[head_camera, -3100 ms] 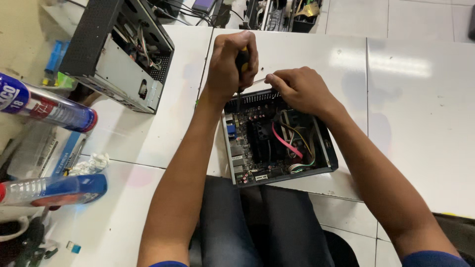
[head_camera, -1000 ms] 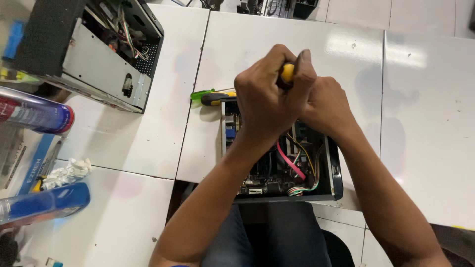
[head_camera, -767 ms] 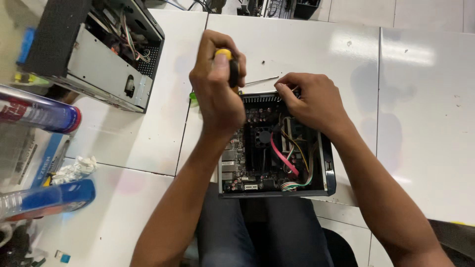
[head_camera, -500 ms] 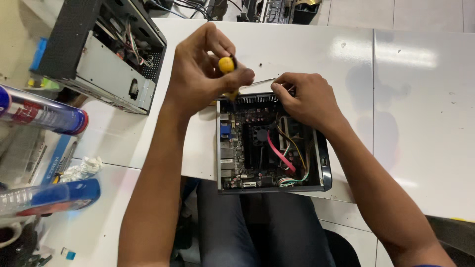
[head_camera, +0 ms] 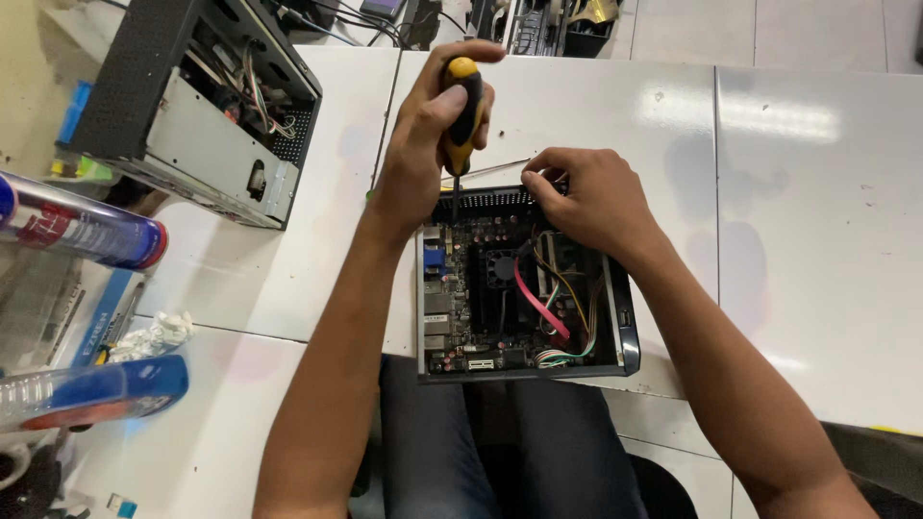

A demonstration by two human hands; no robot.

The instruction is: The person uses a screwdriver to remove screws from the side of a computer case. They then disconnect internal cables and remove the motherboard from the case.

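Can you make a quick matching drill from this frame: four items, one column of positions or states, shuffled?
Items:
1. screwdriver
2. small open computer
3. larger open case
4. pink flat cable

Places or states:
A. far left of the white table, lying tilted
B. upright in the left hand
C. at the near table edge, under the right hand
D. runs across the board inside the small computer

Pairs: 1-B, 2-C, 3-A, 4-D

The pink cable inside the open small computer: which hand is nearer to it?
Right. The right hand rests at the case's far edge just above the pink cable; the left hand, gripping the screwdriver, is farther off.
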